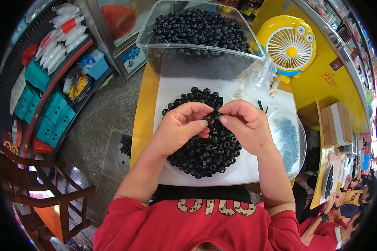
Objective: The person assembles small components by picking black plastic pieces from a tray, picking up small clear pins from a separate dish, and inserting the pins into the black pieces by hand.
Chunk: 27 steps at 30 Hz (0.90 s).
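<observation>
A white sheet [255, 167] covers a narrow yellow-edged table [139, 121], which stands on a grey speckled floor [100, 121]. At its far end sits a clear rectangular plastic tub [171, 62] heaped with small black ring-shaped beads. A round yellow desk fan [290, 45] stands to the right of the tub, with a crumpled clear plastic bag [260, 75] before it. A shallow clear round dish [178, 171] in the middle of the sheet holds a pile of the same black beads, and a second clear dish [288, 140] of tiny pale blue pieces lies at the right edge.

Both hands hover over the middle dish. The left hand [178, 127] is curled, thumb and forefinger pinching one small black ring bead [208, 119]. The right hand [249, 127] is also curled, its fingertips meeting the bead from the other side; whether it grips anything of its own is hidden.

Shelves with teal boxes [54, 113] curve along the left rim. A wooden chair [50, 196] is cut off at lower left, and another person's hands at lower right are too small to make out.
</observation>
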Motion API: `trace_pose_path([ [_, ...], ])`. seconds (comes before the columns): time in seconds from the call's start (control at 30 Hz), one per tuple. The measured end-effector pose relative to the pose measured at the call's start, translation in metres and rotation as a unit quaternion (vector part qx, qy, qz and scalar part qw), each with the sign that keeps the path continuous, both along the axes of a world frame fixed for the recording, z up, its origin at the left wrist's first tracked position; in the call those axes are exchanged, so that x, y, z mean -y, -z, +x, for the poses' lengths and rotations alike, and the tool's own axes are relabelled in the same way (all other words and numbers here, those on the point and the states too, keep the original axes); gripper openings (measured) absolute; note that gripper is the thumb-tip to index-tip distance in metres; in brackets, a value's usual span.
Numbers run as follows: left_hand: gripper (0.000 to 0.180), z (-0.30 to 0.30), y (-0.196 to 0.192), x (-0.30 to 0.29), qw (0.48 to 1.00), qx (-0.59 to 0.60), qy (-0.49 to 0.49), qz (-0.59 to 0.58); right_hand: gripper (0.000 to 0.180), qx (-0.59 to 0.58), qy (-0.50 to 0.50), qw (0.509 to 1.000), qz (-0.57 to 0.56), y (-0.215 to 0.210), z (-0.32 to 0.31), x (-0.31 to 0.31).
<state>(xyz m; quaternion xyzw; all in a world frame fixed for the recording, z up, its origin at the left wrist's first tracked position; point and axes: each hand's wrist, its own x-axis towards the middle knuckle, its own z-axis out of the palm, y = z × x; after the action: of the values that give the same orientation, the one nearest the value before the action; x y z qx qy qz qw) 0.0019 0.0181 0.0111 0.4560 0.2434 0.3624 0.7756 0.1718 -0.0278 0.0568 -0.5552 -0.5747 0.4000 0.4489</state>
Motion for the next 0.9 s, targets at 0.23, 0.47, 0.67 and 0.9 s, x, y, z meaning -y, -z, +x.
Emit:
trace_pose_path([
  [0.23, 0.022, 0.001, 0.0044, 0.0009, 0.999, -0.028, 0.009, 0.023, 0.011, 0.073, -0.019, 0.997, -0.008, -0.0008, -0.0018, -0.0041],
  [0.47, 0.021, 0.0015, 0.003, 0.0013, 1.0, -0.025, 0.004, 0.007, 0.014, 0.128, -0.054, 0.99, 0.02, -0.0016, -0.0014, -0.0032],
  [0.67, 0.021, 0.0041, 0.0043, 0.003, 0.999, -0.03, -0.008, 0.014, 0.014, 0.117, -0.037, 0.992, 0.004, 0.0021, -0.0008, -0.0041],
  [0.9, 0.021, 0.0057, 0.0053, 0.0059, 0.999, -0.031, -0.02, 0.018, 0.012, 0.096, -0.016, 0.995, -0.006, 0.006, -0.0038, -0.0041],
])
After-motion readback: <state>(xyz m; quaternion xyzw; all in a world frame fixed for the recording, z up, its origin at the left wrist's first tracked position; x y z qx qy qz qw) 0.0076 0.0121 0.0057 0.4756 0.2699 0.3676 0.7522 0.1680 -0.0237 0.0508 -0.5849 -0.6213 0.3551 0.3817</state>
